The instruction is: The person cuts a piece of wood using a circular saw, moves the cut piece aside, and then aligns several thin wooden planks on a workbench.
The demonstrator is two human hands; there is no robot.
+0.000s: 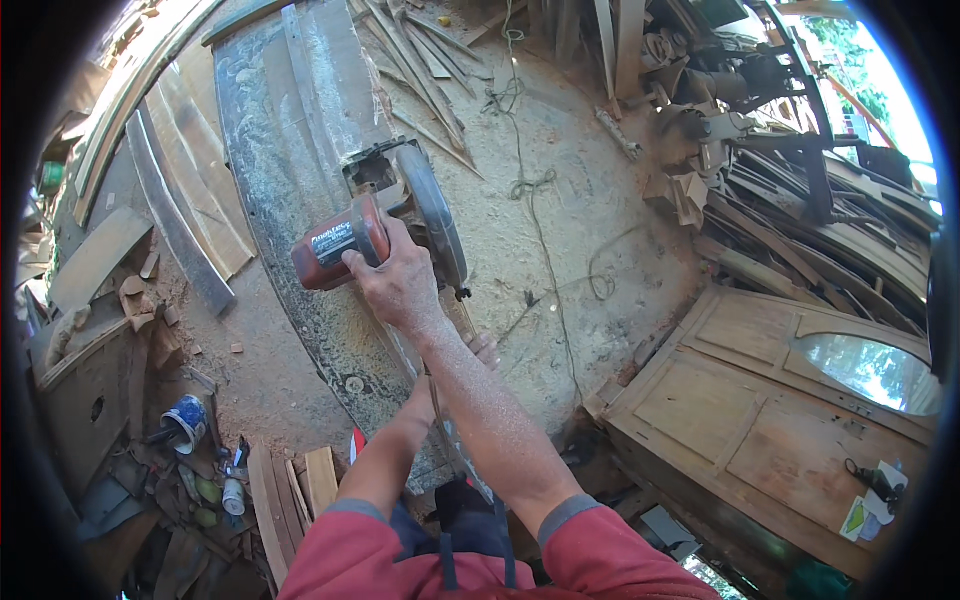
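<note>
My right hand [395, 275] is closed round the handle of a red circular saw [315, 262], whose black guard [435, 210] faces right. The saw rests on a long, sawdust-covered plank [270, 120] with a narrower strip along it. My left hand [482, 352], partly hidden beneath my right forearm, grips the plank's right edge below the saw, with its fingertips showing.
Loose boards [180, 170] lie at the left, scrap strips [430, 70] above. Cords [545, 240] cross the dusty floor. A timber stack [820, 245] and wooden cupboard [700, 390] with an oval mirror stand at the right. A paint bucket [185, 425] sits among clutter at lower left.
</note>
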